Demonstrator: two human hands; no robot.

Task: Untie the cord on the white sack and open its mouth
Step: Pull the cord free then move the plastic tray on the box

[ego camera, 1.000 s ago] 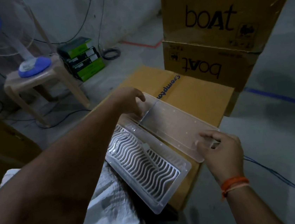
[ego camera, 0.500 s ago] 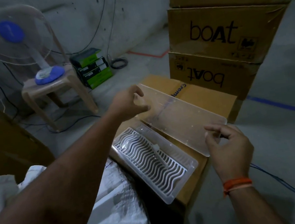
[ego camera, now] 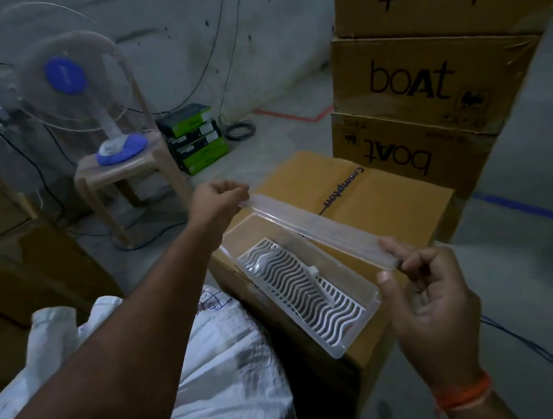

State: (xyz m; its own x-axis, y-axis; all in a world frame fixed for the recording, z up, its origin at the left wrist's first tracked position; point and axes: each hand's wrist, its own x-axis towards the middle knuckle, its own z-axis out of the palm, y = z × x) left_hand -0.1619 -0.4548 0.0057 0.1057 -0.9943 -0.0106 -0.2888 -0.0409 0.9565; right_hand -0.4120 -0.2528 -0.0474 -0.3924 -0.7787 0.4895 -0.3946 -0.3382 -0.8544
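The white woven sack (ego camera: 227,363) lies at the bottom left, partly hidden under my left forearm; its bunched top (ego camera: 54,324) shows at the left, and no cord can be made out. My left hand (ego camera: 214,204) pinches the far end of a clear plastic lid (ego camera: 315,230). My right hand (ego camera: 430,298) grips the near end of that lid, which is lifted and tilted on edge. Below the lid, a clear tray (ego camera: 368,305) with a white wavy grille (ego camera: 298,293) rests on a brown carton (ego camera: 388,203).
Stacked "boat" cartons (ego camera: 426,88) stand at the back right. A table fan (ego camera: 71,81) sits on a plastic stool (ego camera: 126,171) at the left, with green boxes (ego camera: 194,137) beside it. Cables run over the concrete floor. Another brown carton (ego camera: 15,259) stands at the far left.
Both hands have raised the clear lid off the tray and turned it on edge. The view has tilted upward, showing more of the fan and cartons.
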